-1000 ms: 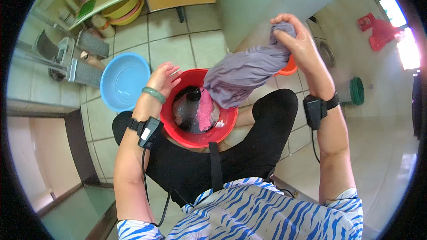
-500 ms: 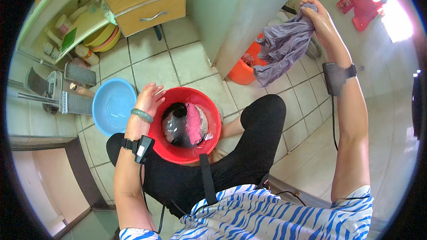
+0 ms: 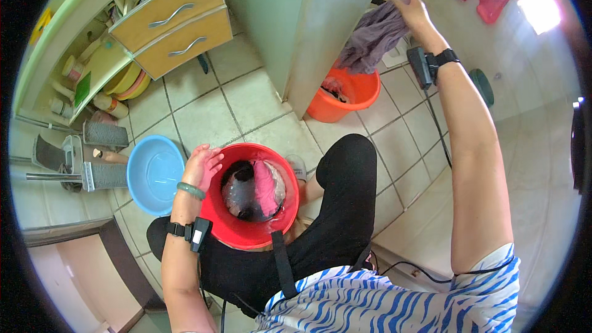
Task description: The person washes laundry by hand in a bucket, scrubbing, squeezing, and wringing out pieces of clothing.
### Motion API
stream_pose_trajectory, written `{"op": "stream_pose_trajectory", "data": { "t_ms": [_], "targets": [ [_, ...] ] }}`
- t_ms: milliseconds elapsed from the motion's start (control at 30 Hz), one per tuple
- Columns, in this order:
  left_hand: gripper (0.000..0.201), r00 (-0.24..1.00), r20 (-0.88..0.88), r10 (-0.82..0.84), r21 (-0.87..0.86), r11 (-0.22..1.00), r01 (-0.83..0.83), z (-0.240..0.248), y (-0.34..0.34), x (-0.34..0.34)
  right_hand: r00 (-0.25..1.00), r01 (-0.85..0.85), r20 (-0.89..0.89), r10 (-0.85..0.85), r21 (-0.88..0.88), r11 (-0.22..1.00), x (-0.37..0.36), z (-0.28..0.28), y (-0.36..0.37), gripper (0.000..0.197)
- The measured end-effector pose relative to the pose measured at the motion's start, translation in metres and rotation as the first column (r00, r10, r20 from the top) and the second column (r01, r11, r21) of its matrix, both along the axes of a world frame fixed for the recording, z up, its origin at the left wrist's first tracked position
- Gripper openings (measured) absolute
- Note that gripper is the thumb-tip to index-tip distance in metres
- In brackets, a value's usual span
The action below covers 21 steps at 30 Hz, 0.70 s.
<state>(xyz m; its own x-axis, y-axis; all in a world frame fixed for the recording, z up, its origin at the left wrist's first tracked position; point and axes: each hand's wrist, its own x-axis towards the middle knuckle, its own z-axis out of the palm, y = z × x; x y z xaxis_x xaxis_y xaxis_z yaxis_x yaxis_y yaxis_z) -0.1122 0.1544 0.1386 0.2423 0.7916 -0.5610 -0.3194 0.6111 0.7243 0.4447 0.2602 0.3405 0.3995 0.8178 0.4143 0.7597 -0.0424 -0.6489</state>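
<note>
My right hand (image 3: 414,12) reaches far out to the right, its fingers closed on a greyish-purple piece of laundry (image 3: 374,36). The crumpled fabric hangs above the back of an orange bucket (image 3: 334,111), partly behind the wall edge; its exact kind does not show. Inside that bucket lie some pink and dark cloths. Between my knees stands a red bucket (image 3: 243,240) with water, a pink cloth (image 3: 266,190), and dark and whitish fabric. Over its left rim my left hand (image 3: 203,165) hovers with fingers apart and nothing in it.
Left of the red bucket sits a blue basin (image 3: 154,176), beside grey flat mop heads (image 3: 106,134). A wall end (image 3: 302,43) juts out near the orange bucket. Wooden drawers (image 3: 182,28) and a shelf with stacked basins (image 3: 126,80) stand at the far left.
My right hand has carried the laundry left and farther away, partly behind the wall edge, uncovering more of the orange bucket. The view has shifted; my left hand stays by the red bucket.
</note>
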Motion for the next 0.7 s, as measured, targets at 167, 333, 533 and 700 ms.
{"op": "stream_pose_trajectory", "data": {
  "t_ms": [167, 333, 533, 700],
  "targets": [
    [0.026, 1.0, 0.008, 0.006, -0.007, 1.0, -0.006, 0.007, 0.0, -0.002, 0.989, -0.103, -0.128, 0.071, -0.256, 0.961, -0.038, -0.034, -0.014, 0.049],
    [0.026, 1.0, 0.029, -0.011, 0.009, 1.0, 0.01, 0.015, -0.003, 0.001, 0.939, -0.333, -0.267, 0.215, -0.557, 0.761, -0.085, -0.045, -0.066, 0.044],
    [0.019, 0.999, 0.047, 0.021, 0.007, 1.0, -0.021, 0.01, -0.009, -0.023, 0.771, -0.636, -0.473, 0.425, -0.601, 0.484, -0.163, -0.085, -0.115, 0.026],
    [0.015, 0.982, 0.179, 0.054, 0.076, 0.995, -0.069, 0.016, 0.01, -0.025, 0.635, -0.752, -0.609, 0.476, -0.627, 0.202, -0.258, -0.077, -0.148, 0.021]
  ]
}}
